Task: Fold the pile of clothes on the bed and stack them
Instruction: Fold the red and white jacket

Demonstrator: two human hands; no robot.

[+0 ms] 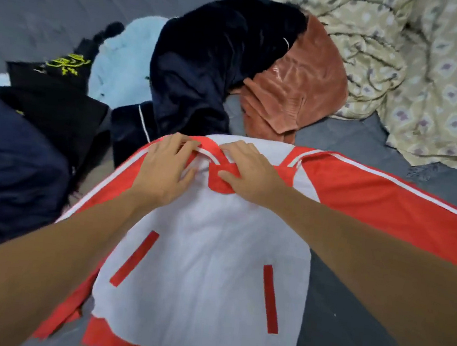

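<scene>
A white and red jacket (204, 255) lies spread flat on the grey bed (348, 312), front up, collar away from me, its right sleeve stretched out to the right. My left hand (163, 166) rests on the collar's left side with fingers lightly curled over the white-trimmed edge. My right hand (247, 172) presses on the collar's right side, thumb on the red patch. Beyond the jacket sits the pile: a dark navy velvet garment (204, 66), a rust-orange garment (294, 95), a pale blue garment (120, 68) and a black garment with yellow print (56, 81).
A dark navy garment with white stripes (10, 172) lies bunched at the left beside the jacket. A crumpled beige patterned blanket (429, 75) fills the far right of the bed. Bare grey sheet shows at the lower right.
</scene>
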